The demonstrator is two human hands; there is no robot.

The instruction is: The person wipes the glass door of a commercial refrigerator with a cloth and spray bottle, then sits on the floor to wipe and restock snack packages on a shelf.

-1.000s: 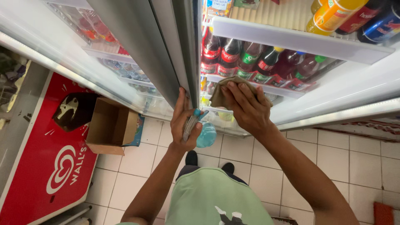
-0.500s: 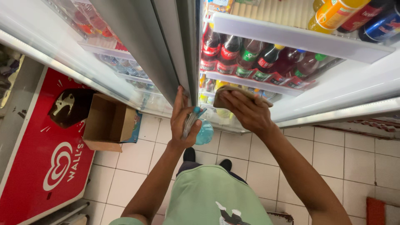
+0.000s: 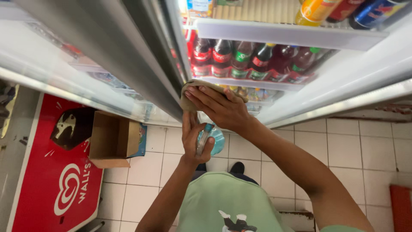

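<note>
I look down along an open drinks fridge. My right hand (image 3: 221,107) presses a tan cloth (image 3: 189,102) against the edge of the fridge's centre post (image 3: 165,51), near a white shelf rim (image 3: 240,82). Just below it my left hand (image 3: 193,139) grips a clear spray bottle with blue liquid (image 3: 209,139), nozzle end between the fingers. Dark soda bottles (image 3: 240,60) with red and green labels stand on the shelf behind the cloth. Cans and an orange bottle (image 3: 317,9) sit on the shelf above.
The open glass door (image 3: 73,56) swings out to the left. An open cardboard box (image 3: 112,139) rests on the tiled floor (image 3: 343,146) beside a red sign board (image 3: 51,180). My green shirt (image 3: 223,202) fills the bottom centre.
My right hand has slid the cloth left along the shelf edge to the centre post. The left hand has dropped lower with the spray bottle.
</note>
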